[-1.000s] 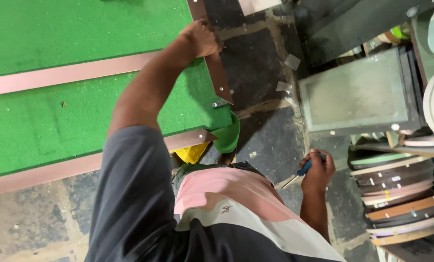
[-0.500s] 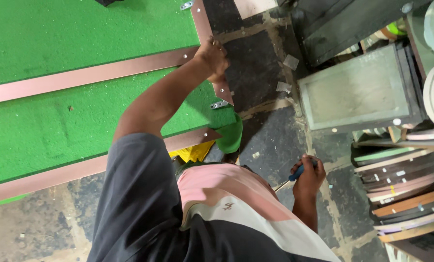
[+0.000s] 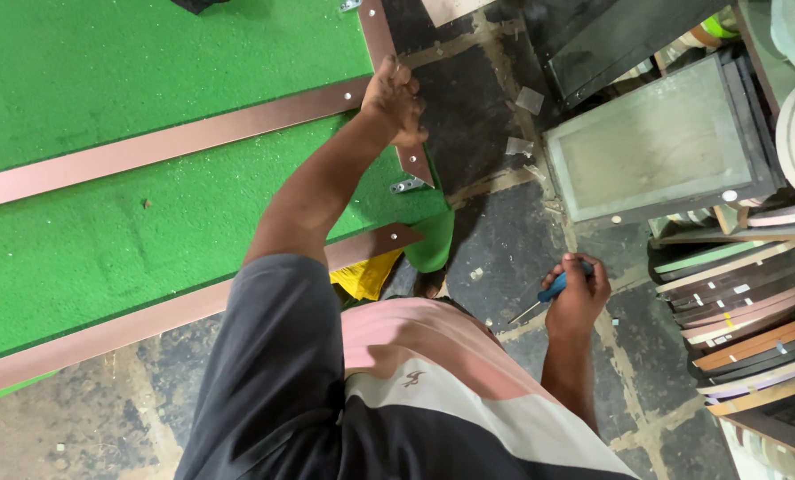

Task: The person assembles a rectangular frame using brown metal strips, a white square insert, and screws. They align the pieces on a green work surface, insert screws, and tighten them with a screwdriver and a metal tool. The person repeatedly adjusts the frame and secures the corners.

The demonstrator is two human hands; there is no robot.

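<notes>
Here, the left hand (image 3: 395, 96) rests on the copper frame (image 3: 193, 140) of a green panel (image 3: 148, 53), at the joint where a cross strip meets the edge strip. The fingers are curled over the edge strip and grip it. The hand sits at about 12 o'clock in the head view, at the end of an outstretched arm.

The right hand (image 3: 578, 298) is at about 4 o'clock, well apart from the panel, above the dark floor (image 3: 495, 258). Its fingers are closed around the blue handle of a screwdriver (image 3: 548, 292). The thin shaft points away from the hand toward 8 o'clock, tip over the floor.

The panel fills the upper left of the view, covered in green turf and crossed by two copper strips running from 9 o'clock toward 2 o'clock. A small metal bracket (image 3: 406, 185) lies at the panel's edge, just below the left hand. A green shoe (image 3: 431, 240) shows at the lower panel corner, with a yellow object (image 3: 366, 276) just beside it.

At 2 o'clock, a grey framed pane (image 3: 655, 147) lies on the floor. At 3 to 4 o'clock, a stack of edge-banding rolls (image 3: 744, 320) in mixed colours stands near the right hand. The person wears a dark, pink and white shirt (image 3: 397, 391).
</notes>
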